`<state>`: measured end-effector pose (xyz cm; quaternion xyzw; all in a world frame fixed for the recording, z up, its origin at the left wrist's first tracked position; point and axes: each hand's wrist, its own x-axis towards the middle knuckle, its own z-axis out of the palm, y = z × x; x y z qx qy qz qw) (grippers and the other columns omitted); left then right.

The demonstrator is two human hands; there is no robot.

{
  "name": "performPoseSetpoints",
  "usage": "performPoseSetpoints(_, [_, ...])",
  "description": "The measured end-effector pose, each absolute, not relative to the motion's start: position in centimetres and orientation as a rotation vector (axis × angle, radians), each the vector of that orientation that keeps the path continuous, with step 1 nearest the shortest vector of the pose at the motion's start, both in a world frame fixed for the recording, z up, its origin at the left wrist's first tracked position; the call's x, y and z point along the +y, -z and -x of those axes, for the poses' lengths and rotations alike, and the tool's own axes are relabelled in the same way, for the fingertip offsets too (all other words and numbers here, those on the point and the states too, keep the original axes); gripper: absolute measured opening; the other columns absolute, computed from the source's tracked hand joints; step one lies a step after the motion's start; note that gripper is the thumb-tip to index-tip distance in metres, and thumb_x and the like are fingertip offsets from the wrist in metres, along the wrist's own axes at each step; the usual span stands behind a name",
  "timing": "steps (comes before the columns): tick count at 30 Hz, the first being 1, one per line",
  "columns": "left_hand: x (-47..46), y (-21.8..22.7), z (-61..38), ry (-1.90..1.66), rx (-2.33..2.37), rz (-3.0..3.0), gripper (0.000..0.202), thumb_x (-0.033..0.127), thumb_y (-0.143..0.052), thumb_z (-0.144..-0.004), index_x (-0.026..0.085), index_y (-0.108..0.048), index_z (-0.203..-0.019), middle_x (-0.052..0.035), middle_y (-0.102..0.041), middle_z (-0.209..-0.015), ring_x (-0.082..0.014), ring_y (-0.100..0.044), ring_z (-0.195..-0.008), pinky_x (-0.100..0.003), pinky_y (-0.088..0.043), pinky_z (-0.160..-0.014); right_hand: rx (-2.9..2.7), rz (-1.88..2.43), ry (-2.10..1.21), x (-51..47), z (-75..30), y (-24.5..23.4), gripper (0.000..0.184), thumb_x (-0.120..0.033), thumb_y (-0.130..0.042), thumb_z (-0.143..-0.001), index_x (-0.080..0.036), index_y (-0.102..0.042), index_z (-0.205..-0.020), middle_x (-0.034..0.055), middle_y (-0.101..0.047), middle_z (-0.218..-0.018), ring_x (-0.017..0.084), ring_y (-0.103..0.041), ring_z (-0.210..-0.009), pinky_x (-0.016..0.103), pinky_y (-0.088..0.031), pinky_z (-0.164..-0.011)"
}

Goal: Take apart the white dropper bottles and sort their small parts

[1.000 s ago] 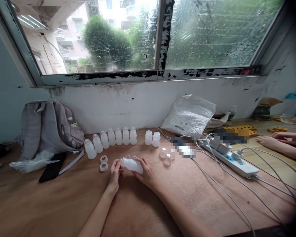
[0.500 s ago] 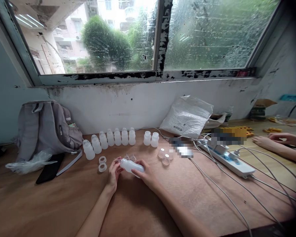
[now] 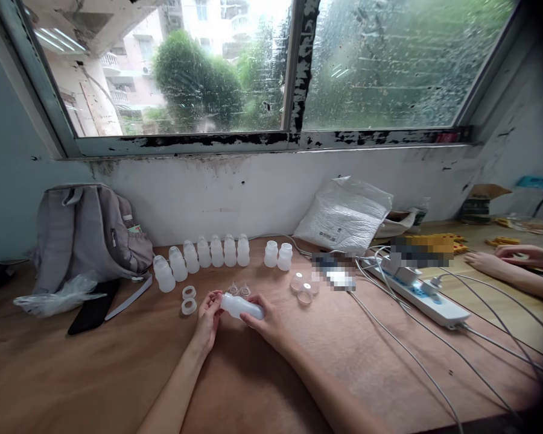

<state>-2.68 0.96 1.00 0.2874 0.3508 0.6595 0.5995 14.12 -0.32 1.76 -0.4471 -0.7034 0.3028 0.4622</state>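
A frosted white baby bottle [image 3: 241,307] lies tilted on its side between my two hands, just above the wooden table. My right hand [image 3: 266,317] is wrapped round its base end. With pinched fingers, my left hand [image 3: 210,310] grips the narrow top end, where the fingertips hide the detail. Just behind the bottle sit two clear teats [image 3: 244,290]. Two white collar rings [image 3: 189,306] lie left of my left hand. Several clear round caps [image 3: 304,295] rest to the right. Further back stand two open bottles [image 3: 285,257] and a row of several topped bottles [image 3: 216,252].
A grey backpack [image 3: 84,235], a plastic bag [image 3: 61,296] and a black flat case [image 3: 93,310] are at left. On the right are a silvery padded bag [image 3: 344,211], a white power strip [image 3: 434,301] with cables, and another person's hands [image 3: 489,259].
My hands have turned the bottle slightly, and both keep hold of it. The view has shifted a little; the other items stay in place.
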Motion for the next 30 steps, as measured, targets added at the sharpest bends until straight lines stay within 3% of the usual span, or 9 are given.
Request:
performPoseSetpoints(5, [0.8,-1.4,2.9,-1.476,0.737,-0.684,0.027,0.021,-0.065,-0.060,0.018,-0.059,-0.086,-0.0041,-0.062,-0.091,-0.0160,-0.057,-0.085,-0.025,-0.043,-0.072,-1.702,1.102,-0.735,-0.4,-14.2,-1.8,0.028,-0.041,-0.059,-0.068,-0.019,-0.053,-0.084,0.0003,-0.059,-0.078,0.015,-0.054,-0.068,0.024,-0.043,-0.059])
performPoseSetpoints(10, [1.0,-0.9,2.8,-1.500,0.861,-0.621,0.024,0.027,-0.067,-0.060,0.018,-0.056,-0.079,-0.0002,-0.061,-0.075,-0.0117,-0.058,-0.069,-0.021,-0.042,-0.060,-1.747,1.096,-0.703,-0.4,-14.1,-1.7,0.029,-0.041,-0.061,-0.066,-0.019,-0.054,-0.084,0.0001,-0.059,-0.076,0.015,-0.054,-0.067,0.024,-0.043,-0.059])
performPoseSetpoints(15, [1.0,-1.2,3.2,-1.456,0.744,-0.648,0.038,0.019,-0.068,-0.060,0.020,-0.053,-0.095,-0.0042,-0.063,-0.093,-0.0151,-0.057,-0.087,-0.024,-0.043,-0.074,-1.725,1.146,-0.693,-0.2,-14.2,-1.4,0.027,-0.042,-0.056,-0.071,-0.020,-0.054,-0.087,0.0010,-0.060,-0.078,0.016,-0.056,-0.069,0.026,-0.045,-0.060])
performPoseSetpoints(20, [0.3,-1.4,2.6,-1.308,0.794,-0.642,0.034,0.039,-0.059,-0.071,0.020,-0.051,-0.099,-0.0053,-0.061,-0.093,-0.0150,-0.059,-0.080,-0.024,-0.044,-0.065,-1.867,1.060,-0.319,-0.6,-13.7,-1.1,0.030,-0.034,-0.060,-0.069,-0.022,-0.054,-0.096,0.0067,-0.058,-0.093,0.022,-0.054,-0.087,0.034,-0.044,-0.075])
performPoseSetpoints(22, [-0.1,-1.3,2.1,-1.279,0.808,-0.655,0.037,0.042,-0.058,-0.071,0.018,-0.051,-0.098,-0.0068,-0.061,-0.091,-0.0157,-0.059,-0.079,-0.024,-0.044,-0.065,-1.896,1.023,-0.311,-0.9,-13.3,-1.2,0.030,-0.034,-0.060,-0.068,-0.022,-0.055,-0.095,0.0073,-0.058,-0.093,0.022,-0.054,-0.087,0.034,-0.044,-0.075])
performPoseSetpoints(24, [-0.5,-1.3,1.5,-1.335,0.834,-0.668,0.034,0.039,-0.061,-0.069,0.018,-0.050,-0.094,-0.0061,-0.061,-0.089,-0.0146,-0.058,-0.077,-0.024,-0.044,-0.066,-1.826,1.059,-0.498,-1.3,-12.9,-1.4,0.027,-0.037,-0.059,-0.068,-0.021,-0.055,-0.089,0.0061,-0.059,-0.086,0.021,-0.056,-0.079,0.032,-0.046,-0.069])
performPoseSetpoints(26, [-0.9,-1.7,1.2,-1.400,0.848,-0.706,0.030,0.035,-0.063,-0.069,0.019,-0.049,-0.089,-0.0041,-0.061,-0.087,-0.0128,-0.058,-0.073,-0.022,-0.044,-0.064,-1.693,1.131,-0.887,-1.5,-12.7,-1.8,0.027,-0.045,-0.051,-0.072,-0.020,-0.052,-0.083,0.0028,-0.058,-0.070,0.017,-0.057,-0.060,0.027,-0.046,-0.052])
performPoseSetpoints(28, [-1.4,-2.4,1.0,-1.418,0.826,-0.758,0.029,0.033,-0.063,-0.069,0.020,-0.047,-0.089,-0.0031,-0.061,-0.088,-0.0125,-0.058,-0.072,-0.021,-0.044,-0.062,-1.569,1.153,-1.315,-1.6,-12.8,-2.3,0.034,-0.050,-0.040,-0.077,-0.018,-0.049,-0.083,-0.0010,-0.054,-0.057,0.012,-0.050,-0.042,0.022,-0.037,-0.036])
performPoseSetpoints(30, [-1.7,-3.2,0.9,-1.429,0.803,-0.755,0.030,0.033,-0.064,-0.068,0.021,-0.047,-0.090,-0.0032,-0.061,-0.093,-0.0135,-0.059,-0.076,-0.022,-0.044,-0.063,-1.538,1.139,-1.463,-1.7,-12.9,-2.8,0.036,-0.051,-0.038,-0.078,-0.018,-0.047,-0.086,-0.0019,-0.053,-0.056,0.011,-0.047,-0.038,0.021,-0.032,-0.032])
